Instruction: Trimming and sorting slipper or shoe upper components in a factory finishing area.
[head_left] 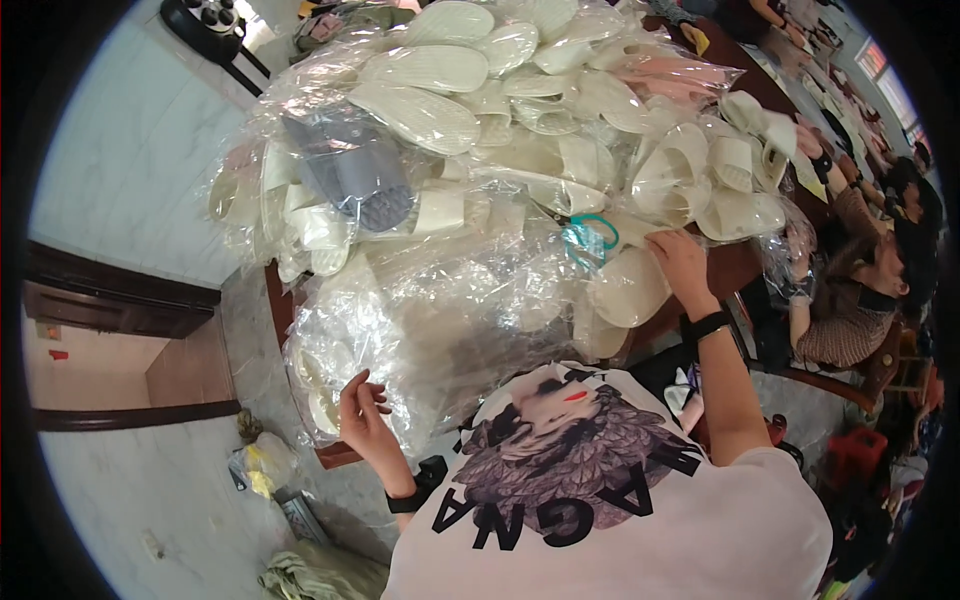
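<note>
My left hand [365,412] is held over the near left corner of the table, beside a stack of clear plastic bags [440,320]. Its fingers are loosely bent and apart, with nothing seen in them. Farther right, my right hand [682,264] has its fingers closed on the edge of a white slipper [630,288]; the fingertips are partly hidden. Teal-handled scissors [592,238] lie just left of that hand, partly under clear plastic. Beyond both hands rises a heap of white slippers [420,118], many in clear bags.
A bagged grey slipper [372,190] lies on the heap's left, and pinkish slippers [675,75] at the back right. A co-worker [855,300] sits at the table's right, near a red stool [855,455]. Bags and cloth [325,572] lie on the floor at left.
</note>
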